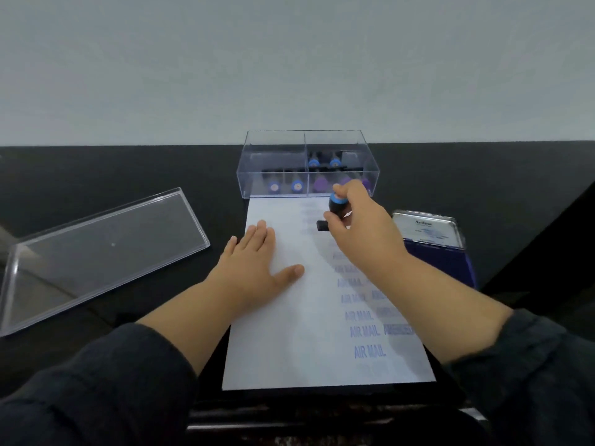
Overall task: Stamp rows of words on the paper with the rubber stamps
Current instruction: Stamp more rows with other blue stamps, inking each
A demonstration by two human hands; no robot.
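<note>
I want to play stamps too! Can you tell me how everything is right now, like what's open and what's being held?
Right hand: grips the stamp.
Stamp: tilted, base on the paper's upper part.
Left hand: flat, pressing the paper.
Paper: lying flat, AIR MAIL printed in a column.
Stamp box: open, stamps standing inside.
Lid: off, lying left of the paper.
Ink pad: open, right of the paper.

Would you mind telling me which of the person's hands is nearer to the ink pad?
Right. The right hand grips a rubber stamp over the paper, just left of the ink pad. The left hand rests flat on the paper's left side, farther away.
</note>
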